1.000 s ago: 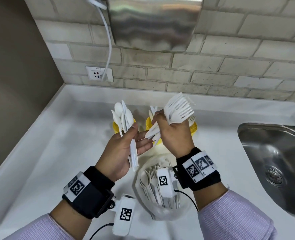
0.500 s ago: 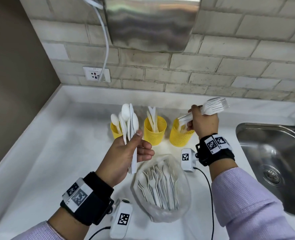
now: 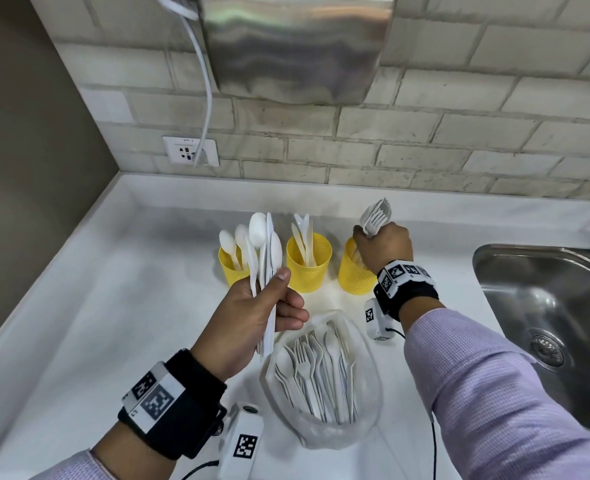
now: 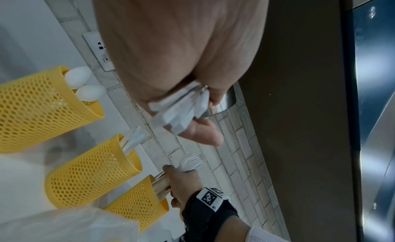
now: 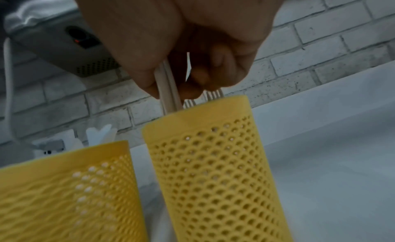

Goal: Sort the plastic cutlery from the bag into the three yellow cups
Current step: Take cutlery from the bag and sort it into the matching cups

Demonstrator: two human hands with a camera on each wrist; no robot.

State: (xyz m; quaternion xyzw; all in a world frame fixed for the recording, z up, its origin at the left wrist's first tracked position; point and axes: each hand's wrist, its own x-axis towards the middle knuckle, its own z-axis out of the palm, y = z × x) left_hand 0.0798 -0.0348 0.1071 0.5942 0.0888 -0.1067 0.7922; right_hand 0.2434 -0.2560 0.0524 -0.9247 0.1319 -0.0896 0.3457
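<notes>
Forks in R hand, over cup.

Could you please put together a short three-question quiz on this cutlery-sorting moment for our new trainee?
1. True or false: the right hand grips a bundle of forks whose handles are entering the right-hand yellow cup.
2. What does the left hand hold? A) forks only B) spoons and knives C) nothing
3. Fill in: the unsorted cutlery lies in the clear plastic ___ on the counter.

Key:
1. True; the grip is over the cup's mouth.
2. B
3. bag; at least forks and a spoon show inside it.
</notes>
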